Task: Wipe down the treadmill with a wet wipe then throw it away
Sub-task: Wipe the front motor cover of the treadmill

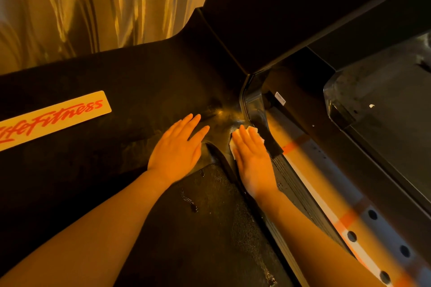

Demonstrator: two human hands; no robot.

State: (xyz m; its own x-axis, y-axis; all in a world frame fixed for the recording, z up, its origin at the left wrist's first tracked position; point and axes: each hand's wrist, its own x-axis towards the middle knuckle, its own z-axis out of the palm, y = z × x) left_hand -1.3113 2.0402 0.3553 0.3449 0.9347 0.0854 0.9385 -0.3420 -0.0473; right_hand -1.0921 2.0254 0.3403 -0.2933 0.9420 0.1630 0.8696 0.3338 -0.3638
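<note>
The black treadmill motor cover fills the middle of the head view, with a Life Fitness label on its left. My right hand lies flat with straight fingers, pressing a white wet wipe onto the cover's right corner; only the wipe's edges show around the fingers. My left hand rests flat on the cover just to the left, fingers straight, holding nothing. The textured running belt lies below both hands.
A black upright post rises at the right of the cover. A side rail with orange stripes and holes runs down the right. Another dark machine base stands further right. A lit curtain hangs behind.
</note>
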